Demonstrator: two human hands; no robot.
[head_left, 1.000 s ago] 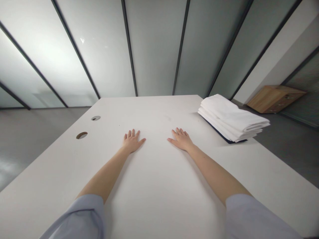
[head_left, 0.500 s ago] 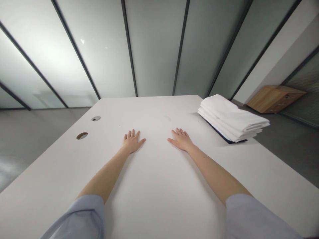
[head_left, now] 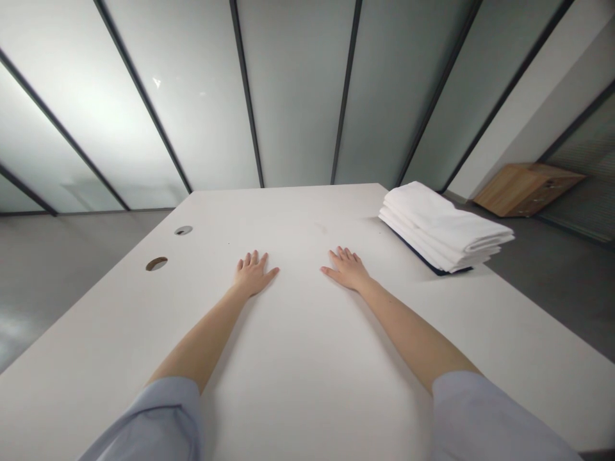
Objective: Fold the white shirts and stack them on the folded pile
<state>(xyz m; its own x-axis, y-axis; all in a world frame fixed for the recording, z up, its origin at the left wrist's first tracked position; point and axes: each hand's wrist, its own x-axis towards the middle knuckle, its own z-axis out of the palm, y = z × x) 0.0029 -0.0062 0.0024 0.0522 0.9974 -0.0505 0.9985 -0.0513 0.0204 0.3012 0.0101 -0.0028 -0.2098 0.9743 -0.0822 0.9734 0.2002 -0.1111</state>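
Observation:
My left hand [head_left: 252, 274] lies palm down on the white table [head_left: 298, 371], its fingers spread. To the right of it, my right hand [head_left: 348, 269] rests flat on the same surface with the thumb pointing inward. Neither hand holds anything, and a gap of bare tabletop separates them. A stack of folded white cloths [head_left: 439, 224] sits near the table's right edge, beyond my right hand and apart from it. Under the stack, a dark navy flat item [head_left: 438, 271] shows only along its edge; its kind I cannot tell.
Two round holes pierce the tabletop at the left: a near one [head_left: 156, 263] and a far one [head_left: 183, 230] with a grey insert. Frosted glass panels [head_left: 298, 89] stand behind the table. A wooden cabinet [head_left: 528, 189] is on the floor at the far right.
Both hands stay flat in the same place on the table. The whole view has shifted very slightly; the cloth stack has not moved on the table.

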